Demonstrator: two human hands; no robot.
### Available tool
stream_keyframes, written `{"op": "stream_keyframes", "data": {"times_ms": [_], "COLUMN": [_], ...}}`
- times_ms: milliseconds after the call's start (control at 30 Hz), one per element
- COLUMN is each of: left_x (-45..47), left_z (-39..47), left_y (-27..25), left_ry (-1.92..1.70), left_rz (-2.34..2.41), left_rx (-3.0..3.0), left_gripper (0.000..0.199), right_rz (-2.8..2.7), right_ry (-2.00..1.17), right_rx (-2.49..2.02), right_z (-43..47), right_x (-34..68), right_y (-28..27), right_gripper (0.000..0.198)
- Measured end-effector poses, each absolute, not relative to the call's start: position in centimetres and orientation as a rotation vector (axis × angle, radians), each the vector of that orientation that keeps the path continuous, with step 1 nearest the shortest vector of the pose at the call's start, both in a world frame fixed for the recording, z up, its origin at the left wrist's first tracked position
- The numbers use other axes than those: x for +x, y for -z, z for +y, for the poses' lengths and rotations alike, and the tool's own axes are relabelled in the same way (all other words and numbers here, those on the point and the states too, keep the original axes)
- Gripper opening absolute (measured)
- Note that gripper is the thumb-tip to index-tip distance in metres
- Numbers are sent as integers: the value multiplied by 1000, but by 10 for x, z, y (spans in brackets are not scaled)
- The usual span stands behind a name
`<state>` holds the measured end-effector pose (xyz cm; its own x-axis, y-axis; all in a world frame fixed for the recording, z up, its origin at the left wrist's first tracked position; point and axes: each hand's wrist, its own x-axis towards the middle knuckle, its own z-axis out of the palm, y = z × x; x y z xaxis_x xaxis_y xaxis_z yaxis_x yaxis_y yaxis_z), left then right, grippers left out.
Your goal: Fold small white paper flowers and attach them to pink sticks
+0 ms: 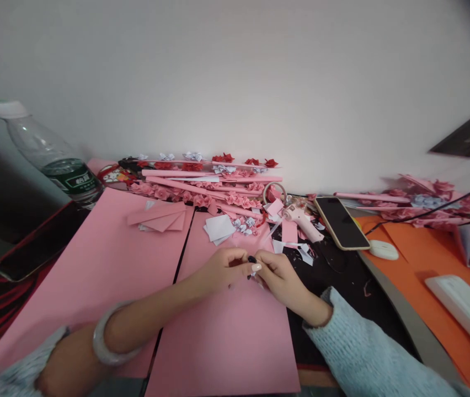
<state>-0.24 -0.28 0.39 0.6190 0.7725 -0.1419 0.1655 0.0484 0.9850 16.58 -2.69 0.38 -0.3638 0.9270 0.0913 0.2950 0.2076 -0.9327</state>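
Note:
My left hand (222, 271) and my right hand (279, 277) meet over the pink sheet (235, 342), fingertips pinched together. Between them a small whitish paper piece (254, 274) peeks out; the fingers cover most of it, so its shape is unclear. Just beyond my hands lie white paper squares (219, 227) and small white paper flowers (244, 224). A hot glue gun (301, 218) rests on the dark mat behind my right hand, near paper scraps (306, 253). Pink folded paper pieces (163, 216) lie on the other pink sheet, to the left.
Pink paper sticks (185, 187) and paper roses (160, 192) are heaped along the wall, beside a tape roll (274, 190). A water bottle (53, 149) stands at left. To the right are a phone (341, 223), a white mouse (384, 250), orange sheets (421, 264) and a white device (464, 309).

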Motion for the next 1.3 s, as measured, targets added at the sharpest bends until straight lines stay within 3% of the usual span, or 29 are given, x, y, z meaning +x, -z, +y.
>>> {"op": "stream_keyframes", "data": {"times_ms": [567, 933, 1067, 1300], "left_x": [-1, -2, -3, -1], "left_z": [-7, -6, -6, -5], "left_y": [-3, 2, 2, 5], "left_ry": [-753, -753, -758, -793], "left_rz": [807, 783, 760, 731], "left_rx": [1545, 1510, 1534, 1477], "left_gripper": [31, 27, 25, 28], "right_rz": [-1711, -1776, -1870, -1936], "right_ry": [-1224, -927, -814, -670], "right_rx": [-1041, -1108, -1049, -1049], "right_z": [-29, -24, -23, -21], "right_x": [164, 169, 171, 172], "right_y": [0, -2, -1, -2], "right_gripper": [34, 7, 32, 34]}}
